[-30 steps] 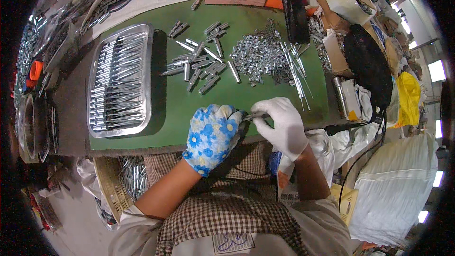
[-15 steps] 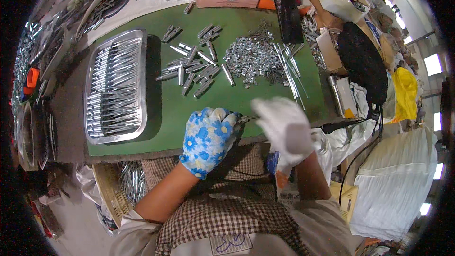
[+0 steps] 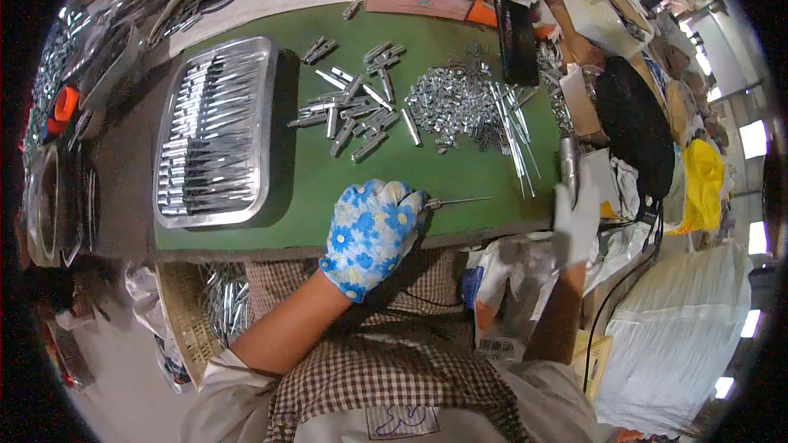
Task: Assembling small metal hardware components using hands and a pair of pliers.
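Holding a thin metal rod by its thicker end in the left grip, gloved in blue-flowered cloth: closed around that end, with the slender shank sticking out to the right above the near part of the green bench. Well apart, at the right edge of the bench, the white-gloved right grip, right at the near end of a silver cylinder. Too blurred there; cannot tell whether closed on the cylinder or only touching it.

For good handling, best to pinch the thicker end snugly and leave the shank free and level, with no sideways push on it, because of likely bending in so slim a part. With the cylinder, probably better to wrap several fingers around it than to pinch with the tips, because of possible slipping of cloth on smooth metal. Wise also to rest the left wrist near the bench edge for steadiness, and to steer wide of the long rods lying farther off on the right.

Lying farther off in the middle, a pile of small metal parts; just left of it, loose metal tubes. At left, a shiny tray with rows of pointed metal pieces. At the far side, a pink box.
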{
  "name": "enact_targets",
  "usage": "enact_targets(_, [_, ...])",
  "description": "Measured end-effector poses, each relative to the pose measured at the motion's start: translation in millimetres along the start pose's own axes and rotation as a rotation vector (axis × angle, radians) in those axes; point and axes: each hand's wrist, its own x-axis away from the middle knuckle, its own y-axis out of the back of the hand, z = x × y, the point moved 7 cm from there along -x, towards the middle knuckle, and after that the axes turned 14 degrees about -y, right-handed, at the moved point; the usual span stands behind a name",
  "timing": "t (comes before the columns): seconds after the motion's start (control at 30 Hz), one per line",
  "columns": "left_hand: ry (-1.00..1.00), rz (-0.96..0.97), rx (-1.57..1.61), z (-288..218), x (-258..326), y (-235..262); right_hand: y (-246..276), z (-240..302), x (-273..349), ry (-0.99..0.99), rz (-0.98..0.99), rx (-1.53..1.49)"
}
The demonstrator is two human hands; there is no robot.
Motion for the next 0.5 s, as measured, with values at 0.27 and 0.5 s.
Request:
enact_targets(0.27, [0.007,-0.04,0.001,0.8,1.4,4.3,-9.1,123.5,97.1,0.163,0.65,0.053])
enact_targets(0.5, [-0.006,-0.069,0.02,0.3,-0.3,4.2,-4.9,111.4,85.6,0.087,0.49,-0.384])
